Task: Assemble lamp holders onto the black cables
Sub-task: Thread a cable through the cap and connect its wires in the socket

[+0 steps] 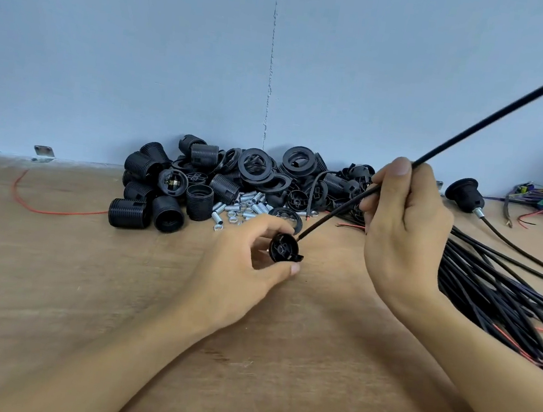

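Progress early, by the look of it: only one finished holder [465,195] in sight, already on its own lead, lying at the far right of the table [80,284]. Grips with the left hand [249,258] a black holder cap [283,249], thumb and fingertips curled round it just above the board. Clamps the right hand [401,230] on a single black cable [480,129], thumb and fingers closed about it. Lower end touching the cap, at the rim or at the centre hole, cannot tell which; upper end high at the right, red and black cores bared. Reads as the threading step, not yet through.

Plenty left: bundle of black cables [493,294] fanned out beyond the right forearm, heap of holder parts [204,183] against the wall, threaded metal tubes and nuts [245,207] scattered just in front of it. No box, tray or bin visible; all parts loose on the tabletop.
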